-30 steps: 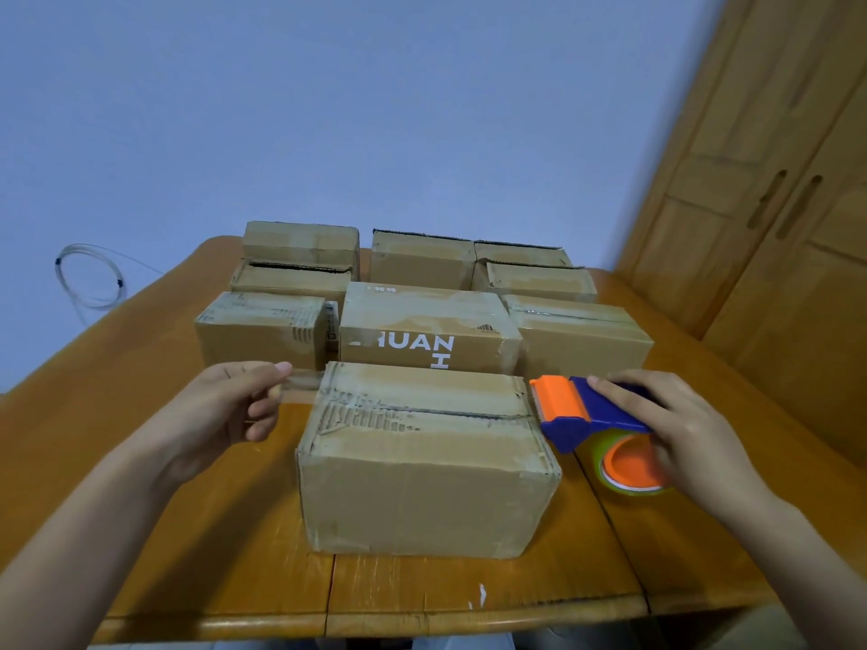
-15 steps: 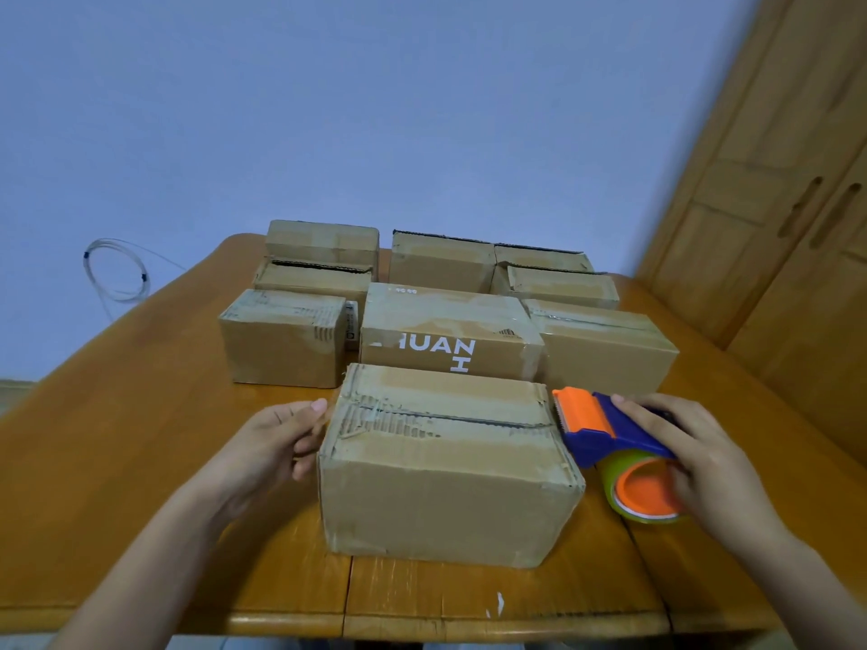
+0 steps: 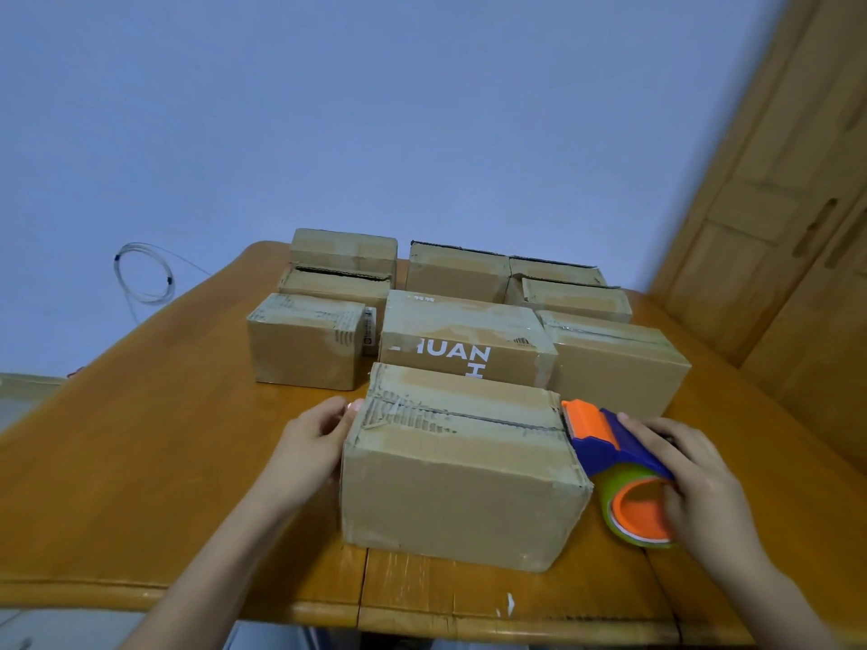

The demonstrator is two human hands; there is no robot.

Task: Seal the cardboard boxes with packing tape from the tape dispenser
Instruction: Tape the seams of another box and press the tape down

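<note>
While hands flank the nearest box (image 3: pixel 462 466), eight more boxes (image 3: pixel 462 337) crowd behind.

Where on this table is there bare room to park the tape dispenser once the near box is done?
Bare wood lies left of the near box and small box, out to the table edge. A narrower strip runs along the front edge. The back is crowded with boxes; the right side holds the tape dispenser and right hand.

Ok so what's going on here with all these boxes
A person is about to tape the nearest box on a wooden table. The left hand steadies its left end; the right hand holds the tape dispenser at the right end of the top seam, still untaped. More boxes sit behind.
</note>
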